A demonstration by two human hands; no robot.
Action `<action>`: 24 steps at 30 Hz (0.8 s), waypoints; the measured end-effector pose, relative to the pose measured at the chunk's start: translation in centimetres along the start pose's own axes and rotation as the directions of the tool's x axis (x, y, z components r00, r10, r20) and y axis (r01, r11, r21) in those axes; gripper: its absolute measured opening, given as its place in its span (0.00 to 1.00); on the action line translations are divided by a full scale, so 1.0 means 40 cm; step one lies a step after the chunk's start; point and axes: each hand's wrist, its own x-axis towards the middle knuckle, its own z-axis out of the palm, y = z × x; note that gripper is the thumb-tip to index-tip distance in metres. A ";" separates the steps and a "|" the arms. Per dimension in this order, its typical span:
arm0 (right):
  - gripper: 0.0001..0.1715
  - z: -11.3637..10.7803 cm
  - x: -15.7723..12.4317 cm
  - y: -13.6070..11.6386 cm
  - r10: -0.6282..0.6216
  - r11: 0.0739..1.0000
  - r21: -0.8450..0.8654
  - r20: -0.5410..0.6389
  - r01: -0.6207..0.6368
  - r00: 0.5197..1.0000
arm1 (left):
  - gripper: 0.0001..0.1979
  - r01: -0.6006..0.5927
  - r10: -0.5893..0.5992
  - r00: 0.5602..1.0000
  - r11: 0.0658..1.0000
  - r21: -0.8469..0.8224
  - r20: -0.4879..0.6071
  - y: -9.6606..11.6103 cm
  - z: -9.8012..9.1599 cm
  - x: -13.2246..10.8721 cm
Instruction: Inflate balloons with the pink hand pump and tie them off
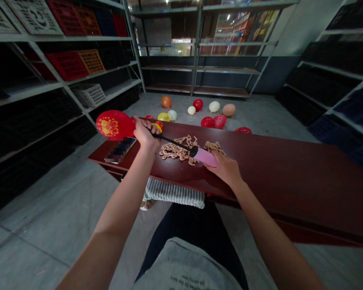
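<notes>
My left hand (145,135) is shut around the neck of a red balloon (115,125) with a yellow print, which is partly inflated and sticks out to the left. The thin black shaft of a hand pump (172,141) runs from that grip to the pink pump barrel (205,157), which my right hand (225,169) holds. Both rest over a dark red wooden table (260,177). A tangled heap of beige uninflated balloons (177,151) lies under the shaft. The balloon's mouth is hidden inside my left fingers.
A phone (121,150) with a blurred screen lies at the table's left end. Several inflated balloons (214,106) lie on the concrete floor beyond the table. Metal shelves (90,68) holding plastic crates stand on both sides. A grey ribbed cloth (174,192) hangs below the table's near edge.
</notes>
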 end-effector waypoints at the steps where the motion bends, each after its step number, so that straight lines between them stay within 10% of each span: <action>1: 0.32 0.002 0.002 -0.008 0.023 0.999 0.025 -0.012 -0.023 1.000 | 0.29 -0.029 0.029 0.999 1.000 0.001 0.015 0.006 0.017 0.001; 14: 0.33 -0.001 -0.003 0.012 0.270 0.948 0.193 -0.071 -0.252 0.960 | 0.28 -0.001 -0.011 0.990 0.996 0.088 0.138 -0.101 0.197 -0.069; 24: 0.32 0.007 -0.001 0.015 0.284 0.950 0.158 -0.084 -0.269 0.955 | 0.29 0.128 -0.139 0.975 0.989 0.073 0.174 -0.286 0.143 -0.193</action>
